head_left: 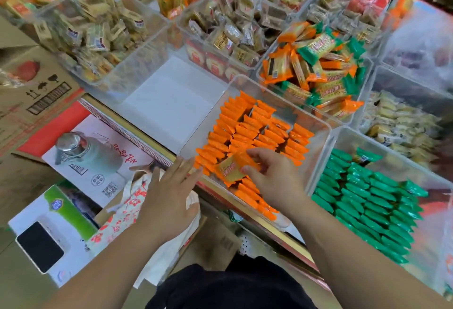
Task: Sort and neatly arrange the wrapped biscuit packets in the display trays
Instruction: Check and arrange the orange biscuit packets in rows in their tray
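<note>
Orange packets [257,134] are standing on edge in tidy rows in the clear tray [326,137] directly ahead, and green packets [367,193] are lining up the same way in the tray [343,134] to its right. Judging by this, the sorting is well advanced but not finished: the mixed tray [259,73] behind is holding a loose heap of orange and green packets [316,68] that are waiting to be separated.

The right hand [272,176] is hovering over the near end of the orange rows, its fingers [250,170] gripping one orange packet [232,169] by its end. The packet is lying flat and slightly tilted, not yet slotted into a row. The left hand [169,193] is resting at the tray's near-left corner with its fingers [188,169] spread and holding nothing.

Some parts are not reading clearly:
- The right hand is covering the near rows, so any gap there is hidden.
- The green tray is running out of frame at the right and bottom.
- The far trays are blurring, and their contents cannot be told apart.
- Print on the held packet is too smeared to read.
</note>
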A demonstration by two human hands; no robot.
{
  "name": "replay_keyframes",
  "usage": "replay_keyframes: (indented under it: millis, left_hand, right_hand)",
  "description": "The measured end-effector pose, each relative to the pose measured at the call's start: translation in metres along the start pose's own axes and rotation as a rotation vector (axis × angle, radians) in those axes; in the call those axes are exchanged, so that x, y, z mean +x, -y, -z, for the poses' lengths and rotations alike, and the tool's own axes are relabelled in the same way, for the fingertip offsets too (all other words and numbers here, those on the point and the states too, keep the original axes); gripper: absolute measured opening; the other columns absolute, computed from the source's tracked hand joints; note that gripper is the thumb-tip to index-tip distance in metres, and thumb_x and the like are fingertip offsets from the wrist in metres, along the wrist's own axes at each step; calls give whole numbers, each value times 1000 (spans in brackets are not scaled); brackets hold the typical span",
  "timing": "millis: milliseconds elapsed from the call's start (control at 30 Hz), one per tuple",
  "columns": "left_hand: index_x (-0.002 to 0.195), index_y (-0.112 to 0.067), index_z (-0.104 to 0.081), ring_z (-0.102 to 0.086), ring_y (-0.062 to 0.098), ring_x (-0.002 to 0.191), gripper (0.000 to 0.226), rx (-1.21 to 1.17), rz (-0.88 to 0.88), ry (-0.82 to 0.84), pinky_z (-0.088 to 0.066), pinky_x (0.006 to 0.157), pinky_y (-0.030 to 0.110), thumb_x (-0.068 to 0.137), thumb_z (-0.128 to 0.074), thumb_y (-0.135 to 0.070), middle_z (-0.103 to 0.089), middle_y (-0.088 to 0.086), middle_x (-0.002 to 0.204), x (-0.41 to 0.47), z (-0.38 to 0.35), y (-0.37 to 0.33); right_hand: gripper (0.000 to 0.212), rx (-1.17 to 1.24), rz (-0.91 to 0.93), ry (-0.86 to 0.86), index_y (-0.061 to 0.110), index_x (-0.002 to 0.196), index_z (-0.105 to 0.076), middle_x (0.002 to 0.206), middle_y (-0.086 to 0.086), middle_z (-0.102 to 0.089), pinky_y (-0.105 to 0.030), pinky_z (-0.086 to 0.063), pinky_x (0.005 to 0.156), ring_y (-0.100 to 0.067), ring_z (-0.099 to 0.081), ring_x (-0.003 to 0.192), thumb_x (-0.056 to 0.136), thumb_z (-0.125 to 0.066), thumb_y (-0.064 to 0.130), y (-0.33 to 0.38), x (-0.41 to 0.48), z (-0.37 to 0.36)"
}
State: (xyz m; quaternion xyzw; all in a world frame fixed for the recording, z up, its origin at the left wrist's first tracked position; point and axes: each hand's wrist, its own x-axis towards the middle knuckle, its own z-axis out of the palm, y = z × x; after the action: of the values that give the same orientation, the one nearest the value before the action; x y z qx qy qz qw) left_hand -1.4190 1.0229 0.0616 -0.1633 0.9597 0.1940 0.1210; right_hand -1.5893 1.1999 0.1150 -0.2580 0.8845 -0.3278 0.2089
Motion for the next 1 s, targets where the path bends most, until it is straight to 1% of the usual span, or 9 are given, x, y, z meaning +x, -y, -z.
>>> replay_keyframes:
  millis: [67, 167, 233, 567, 633, 733, 800, 900, 1000]
  left_hand:
    - [152, -33, -37, -15, 25, 153, 76, -48, 14, -27, -16, 116, 67, 84, -69, -42, -22, -5, 164, 0, -3, 0]
    - [152, -37, -36, -8, 19, 153, 77, -116, 28, -69, -8, 117, 65, 85, -74, -38, -18, -11, 163, 1, -6, 0]
    - [151, -38, -38, -11, 20, 153, 76, -124, 22, -83, -8, 117, 65, 84, -74, -37, -20, -12, 163, 1, -7, 2]
    - [133, -24, -61, -53, 35, 132, 71, 93, -24, -109, -34, 104, 68, 68, -65, -52, -59, 7, 141, 9, 3, -12]
    - [140, -22, -55, -47, 31, 138, 77, 130, -96, -90, -30, 109, 65, 71, -62, -55, -54, 5, 147, 12, 4, -20]
    - [156, -28, -28, -16, 20, 154, 83, 139, -154, 42, -3, 120, 56, 85, -53, -62, -24, -4, 165, 21, 1, -27]
    - [159, -30, -19, -7, 19, 155, 85, 176, -151, 94, 4, 120, 55, 88, -49, -65, -14, -6, 167, 26, 0, -28]
    - [156, -32, -23, -7, 21, 155, 81, 217, -163, 129, 2, 119, 60, 89, -49, -68, -14, -6, 167, 31, 1, -30]
    - [148, -32, -34, -14, 21, 152, 70, 258, -172, 172, -3, 118, 62, 89, -49, -68, -25, -8, 163, 37, 8, -35]
  right_hand:
    - [31, -77, 54, 97, 23, 122, -70, 106, 14, -64, -7, -41, 75, -3, -55, 92, 91, -72, 21, 1, 5, -10]
    - [25, -129, 83, 203, 20, 112, -73, 104, 3, -71, -31, -53, 84, -12, -62, 92, 87, -76, 23, -1, 8, -27]
    - [22, -187, 76, 228, 19, 105, -73, 99, 2, -72, -37, -55, 82, -14, -65, 91, 84, -78, 25, -7, 11, -38]
    - [21, -552, 223, 240, 31, 106, -75, 102, 7, -70, -33, -49, 81, -18, -51, 101, 89, -70, 43, -25, 29, -65]
    - [21, -584, 272, 292, 31, 107, -75, 106, 5, -66, -32, -46, 84, -19, -50, 103, 91, -67, 41, -25, 34, -63]
    - [20, -538, 302, 369, 27, 104, -76, 104, 3, -66, -30, -43, 82, -20, -52, 100, 93, -60, 32, -26, 39, -57]
    - [22, -460, 279, 346, 23, 100, -76, 99, 3, -70, -34, -49, 83, -20, -56, 98, 93, -56, 23, -30, 38, -54]
    - [17, -476, 211, 242, 24, 104, -76, 100, 3, -70, -36, -52, 84, -20, -57, 104, 93, -66, 32, -35, 38, -49]
    - [29, -569, 202, 237, 27, 108, -76, 102, 5, -68, -33, -50, 83, -18, -54, 102, 88, -70, 47, -33, 37, -52]
